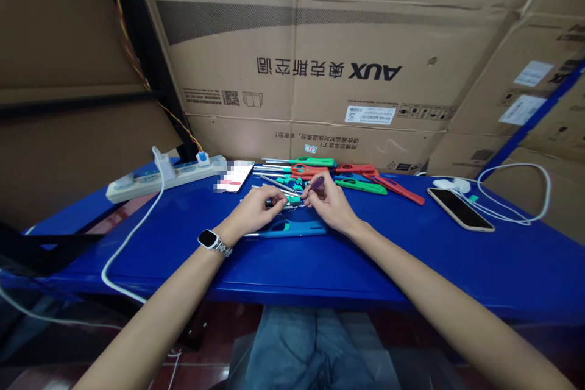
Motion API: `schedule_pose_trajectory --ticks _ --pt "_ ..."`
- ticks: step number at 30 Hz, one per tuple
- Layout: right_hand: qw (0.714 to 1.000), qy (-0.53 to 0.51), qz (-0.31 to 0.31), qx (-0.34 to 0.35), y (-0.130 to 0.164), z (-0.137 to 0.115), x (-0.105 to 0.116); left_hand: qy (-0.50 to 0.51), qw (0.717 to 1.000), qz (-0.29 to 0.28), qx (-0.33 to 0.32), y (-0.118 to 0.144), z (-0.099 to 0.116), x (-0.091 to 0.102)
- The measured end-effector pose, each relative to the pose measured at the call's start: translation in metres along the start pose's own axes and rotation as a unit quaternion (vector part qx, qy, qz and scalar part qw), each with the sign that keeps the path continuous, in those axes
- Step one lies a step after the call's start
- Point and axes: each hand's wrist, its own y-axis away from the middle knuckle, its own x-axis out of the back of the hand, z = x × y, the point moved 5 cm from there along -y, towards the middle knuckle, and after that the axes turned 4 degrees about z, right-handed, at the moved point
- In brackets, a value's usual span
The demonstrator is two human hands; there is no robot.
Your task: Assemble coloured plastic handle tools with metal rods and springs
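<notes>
My left hand [259, 208], a watch on its wrist, is closed in a pinch around a slim metal lighter tube, with a teal-green piece [293, 200] at its tip end. Close on the right, my right hand [333, 202] pinches a small dark purple piece [317, 183] between thumb and fingers. A blue long-nosed lighter [295, 229] lies just below both hands. Behind them are loose metal tubes, small teal pieces [299, 184] and several lighter bodies, among them a green one [361, 185] and a red one [400, 188]. My fingers partly hide the pieces they hold.
On the blue table [375, 274], a phone [460, 209] and coiled white cable [521, 219] lie at right. A white power strip [167, 178] and a white card [238, 176] are at left. A cardboard wall [320, 24] rises behind the table.
</notes>
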Motion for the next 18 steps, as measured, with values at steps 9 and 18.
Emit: schedule_pose_trajectory --ticks 9,18 --pt "0.997 -0.073 0.011 -0.033 -0.002 0.004 -0.005 -0.005 1.000 -0.003 0.000 0.000 -0.001 -0.001" --pt "0.971 -0.221 0.070 -0.060 -0.007 0.005 0.015 0.038 0.999 0.017 0.011 -0.001 0.006 -0.011"
